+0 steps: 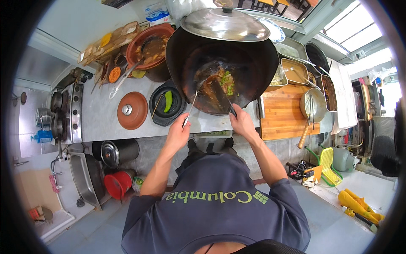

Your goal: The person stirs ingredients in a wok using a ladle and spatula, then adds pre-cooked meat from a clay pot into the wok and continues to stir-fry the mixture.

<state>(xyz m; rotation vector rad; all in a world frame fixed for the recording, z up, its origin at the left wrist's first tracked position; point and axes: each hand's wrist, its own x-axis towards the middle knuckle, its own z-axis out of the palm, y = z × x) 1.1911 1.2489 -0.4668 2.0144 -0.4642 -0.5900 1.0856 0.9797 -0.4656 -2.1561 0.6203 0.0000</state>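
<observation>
My left hand (178, 131) grips the handle of a long thin metal utensil (193, 104), whose far end reaches into the big dark wok (253, 68). My right hand (242, 122) holds a black-handled tool with a broad dark blade (219, 90), like a spatula or cleaver; which one is unclear. Its blade lies over food at the wok's bottom. Beside the blade sit brownish pieces and chopped green vegetable (227, 83). A domed metal lid (225, 25) rests over the wok's far rim. Left of the wok, a green pepper (168, 101) lies in a black dish (154, 95).
A clay pot of stew (131, 52) with a ladle (127, 77) stands at the left, near a terracotta lid (127, 119). On the right are a wooden cutting board (276, 117), a handled pan (318, 95) and several trays (284, 68). A stove (76, 117) is far left.
</observation>
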